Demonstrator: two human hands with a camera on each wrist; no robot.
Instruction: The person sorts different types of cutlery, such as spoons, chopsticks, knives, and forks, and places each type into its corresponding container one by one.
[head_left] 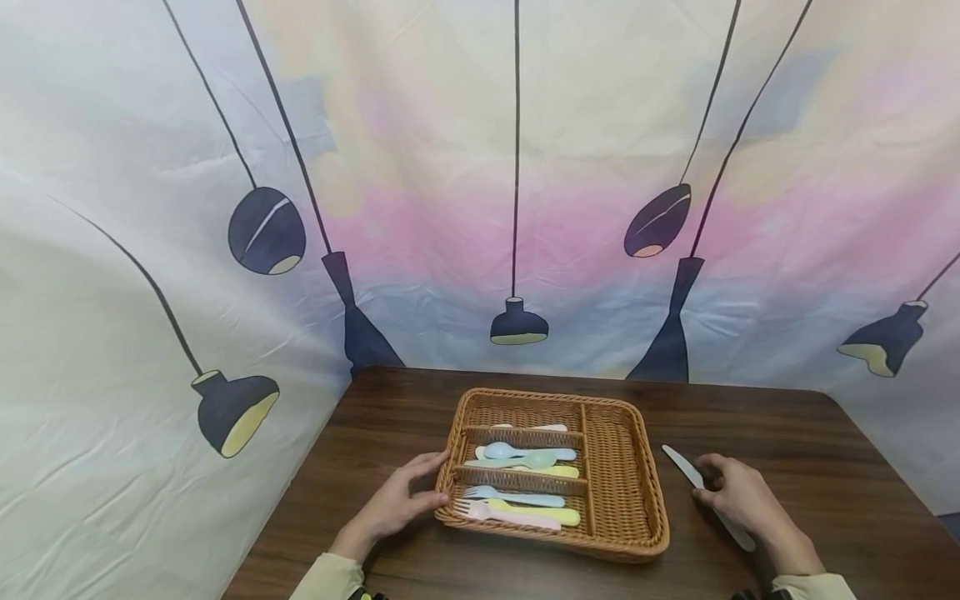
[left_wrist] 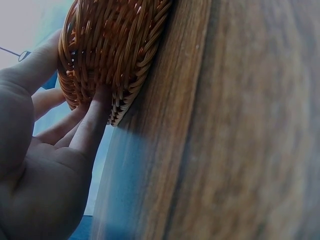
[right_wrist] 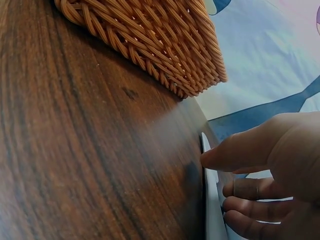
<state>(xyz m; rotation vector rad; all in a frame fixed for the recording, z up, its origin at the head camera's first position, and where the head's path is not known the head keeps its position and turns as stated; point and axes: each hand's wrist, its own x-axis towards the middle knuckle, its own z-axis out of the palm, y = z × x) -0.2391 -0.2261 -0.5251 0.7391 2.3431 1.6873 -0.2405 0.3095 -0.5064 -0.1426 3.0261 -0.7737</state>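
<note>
A pale table knife [head_left: 682, 462] lies on the table to the right of a wicker cutlery basket [head_left: 622, 475]. My right hand [head_left: 746, 500] is over the knife, thumb on one side and loosely bent fingers on the other; in the right wrist view the thumb [right_wrist: 225, 152] overlaps the knife [right_wrist: 212, 200]. My left hand [head_left: 393, 504] touches the basket's left end with extended fingers, seen against its woven wall [left_wrist: 115, 45] in the left wrist view. Blue and pink forks [head_left: 480, 510] lie in the front compartment, spoons [head_left: 536, 458] in the middle one.
Pale utensils [head_left: 551, 427] lie partly hidden in the basket's back compartment. A divider [head_left: 587, 467] separates the wide right compartment. Behind the dark wooden table [head_left: 405, 400] hangs a cloth printed with lamps [head_left: 519, 327].
</note>
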